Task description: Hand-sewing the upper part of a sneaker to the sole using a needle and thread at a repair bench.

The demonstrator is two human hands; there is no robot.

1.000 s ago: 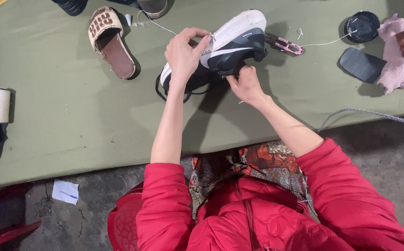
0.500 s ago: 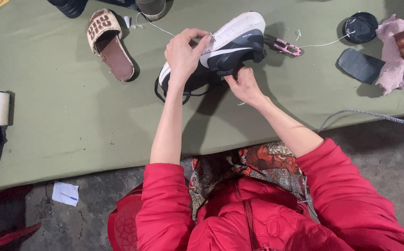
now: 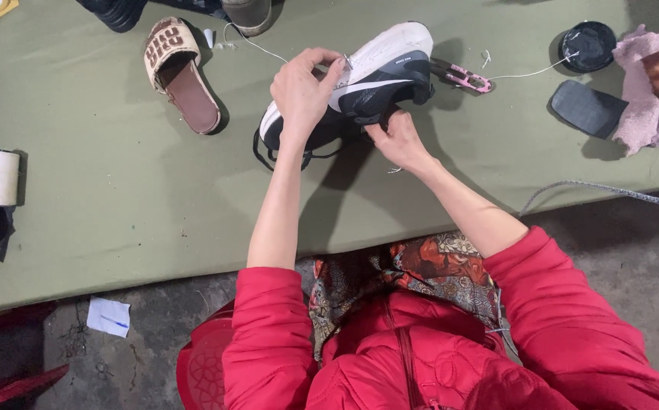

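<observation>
Green cloth covers the bench (image 3: 117, 197), and a black-and-white sneaker (image 3: 375, 76) is held on its side near the far edge. The left hand (image 3: 303, 95) is clamped over the sneaker, fingers pinched at the sole edge where a white thread (image 3: 257, 45) runs. The right hand (image 3: 396, 140) grips it from beneath. Stitching appears underway; the thread would next need pulling tight.

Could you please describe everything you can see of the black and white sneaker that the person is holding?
The black and white sneaker is a low sports shoe with a white sole edge, a black upper that looks like fabric and black laces hanging loose below its near end. It lies tilted on its side on the green table. The left hand grips it from above, the right hand pinches its lower edge, and a thin white thread runs away from it.
</observation>
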